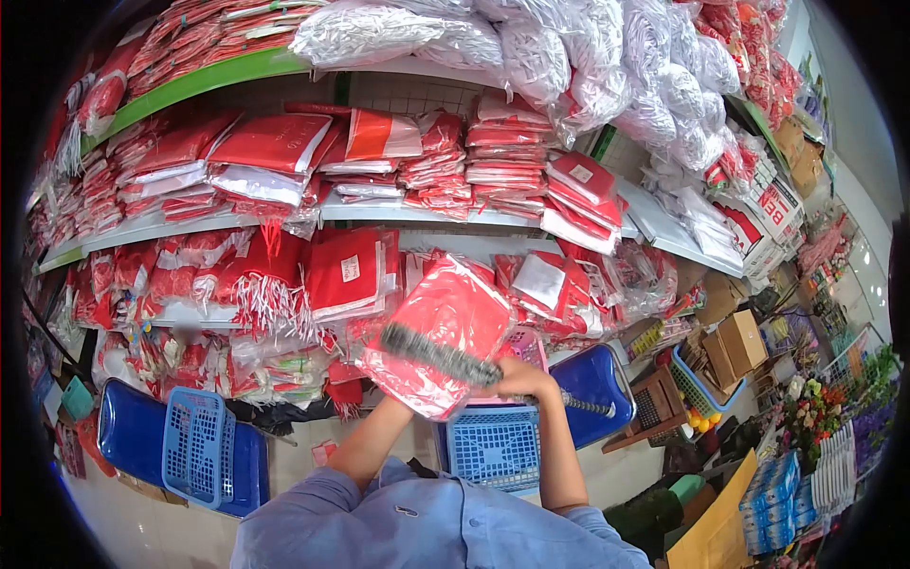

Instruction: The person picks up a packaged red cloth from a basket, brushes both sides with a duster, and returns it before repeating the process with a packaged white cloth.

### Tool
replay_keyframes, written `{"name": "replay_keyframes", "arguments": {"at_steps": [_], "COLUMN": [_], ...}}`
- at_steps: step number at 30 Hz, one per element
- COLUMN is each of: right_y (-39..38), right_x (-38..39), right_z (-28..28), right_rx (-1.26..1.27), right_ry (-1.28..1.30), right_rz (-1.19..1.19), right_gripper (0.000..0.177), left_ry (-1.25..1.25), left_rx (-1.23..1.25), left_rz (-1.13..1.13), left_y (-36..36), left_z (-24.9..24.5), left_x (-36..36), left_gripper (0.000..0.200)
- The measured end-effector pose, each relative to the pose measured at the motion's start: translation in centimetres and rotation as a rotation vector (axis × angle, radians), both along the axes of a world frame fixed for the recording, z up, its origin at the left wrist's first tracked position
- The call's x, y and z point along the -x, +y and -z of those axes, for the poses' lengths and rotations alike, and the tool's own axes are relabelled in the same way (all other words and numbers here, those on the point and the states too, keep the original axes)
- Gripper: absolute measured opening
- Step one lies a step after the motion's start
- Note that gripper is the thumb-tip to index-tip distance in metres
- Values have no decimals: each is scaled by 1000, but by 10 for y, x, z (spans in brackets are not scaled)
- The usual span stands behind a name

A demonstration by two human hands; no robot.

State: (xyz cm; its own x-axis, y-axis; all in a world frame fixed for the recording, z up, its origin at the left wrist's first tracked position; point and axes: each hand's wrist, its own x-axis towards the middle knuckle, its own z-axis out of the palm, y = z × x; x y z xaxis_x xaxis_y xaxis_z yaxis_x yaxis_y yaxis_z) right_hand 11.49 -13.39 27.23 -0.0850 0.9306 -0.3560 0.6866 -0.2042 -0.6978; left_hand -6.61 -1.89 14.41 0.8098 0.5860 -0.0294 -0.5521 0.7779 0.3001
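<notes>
A red package in clear plastic [445,313] is held up in front of the shelves. My left hand [391,410] is at its lower left edge, with the fingers hidden behind the package. My right hand [519,377] is closed round the handle end of a grey duster [431,353], blurred by motion, which lies across the front of the package. A striped handle part [588,405] sticks out to the right of that hand.
Shelves [379,211] hold stacks of red and white packages [507,156]. Below stand blue chairs [131,427] with blue baskets [194,446], [493,450] a basket near my body. Cartons [739,341] and flowers [810,408] are at the right.
</notes>
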Motion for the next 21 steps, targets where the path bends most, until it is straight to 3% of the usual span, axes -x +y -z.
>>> {"name": "replay_keyframes", "arguments": {"at_steps": [2,5,8,12,13,16,20,21], "right_y": [10,17,14,9,5,-8,-14,-12], "right_x": [-22,-38,-31,-14,-14,8,4,-6], "right_z": [19,21,17,23,19,0,1,12], "right_rx": [-220,-393,-435,-369,-260,-137,22,-35], "right_ry": [-10,-280,-322,-301,-293,-27,-22,14], "right_rz": [158,501,553,252,83,-103,-48,-23], "right_gripper": [37,34,35,35,36,34,34,35], "left_ry": [0,3,3,5,8,11,12,10], "left_rx": [-7,-9,-8,-3,-2,4,5,5], "left_rz": [-2,-10,-13,-13,-15,-11,-2,0], "left_y": [1,0,0,-2,-2,-5,-8,-8], "left_z": [-1,-2,-1,3,4,8,9,9], "left_x": [-1,2,4,4,4,7,6,4], "left_gripper": [50,50,50,51,51,51,51,51]}}
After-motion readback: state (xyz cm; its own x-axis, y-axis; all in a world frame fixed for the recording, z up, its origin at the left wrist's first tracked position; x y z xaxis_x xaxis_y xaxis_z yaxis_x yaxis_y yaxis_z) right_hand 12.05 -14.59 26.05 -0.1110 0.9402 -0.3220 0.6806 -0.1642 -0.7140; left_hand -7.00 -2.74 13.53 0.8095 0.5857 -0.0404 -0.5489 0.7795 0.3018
